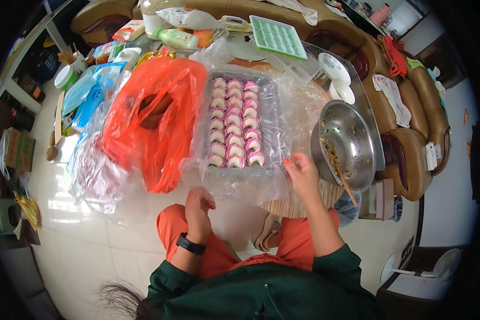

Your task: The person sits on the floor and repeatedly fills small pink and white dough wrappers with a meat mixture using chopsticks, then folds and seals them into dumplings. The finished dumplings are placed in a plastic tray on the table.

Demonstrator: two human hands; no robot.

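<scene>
A grey rectangular tray [272, 122] holds three rows of pink-and-white dumplings [233, 124]. Clear plastic [218, 184] surrounds the tray and spreads past its near edge. At the plastic's near right corner is my right hand [304, 173], thumb and fingertips closed on its edge. My left hand [198, 213] is by the near left corner of the plastic, fingers bent and somewhat blurred; whether it grips the film is unclear. A black wristband [191, 244] circles my left wrist.
On the right, a steel bowl [357, 144] contains leftover filling and wooden chopsticks [346, 184]. A red plastic bag [128, 122] bulges on the left. Behind are a green-white compartment tray [277, 36], a green bottle [176, 38] and white bowls [341, 90]. Brown sofas stand beyond.
</scene>
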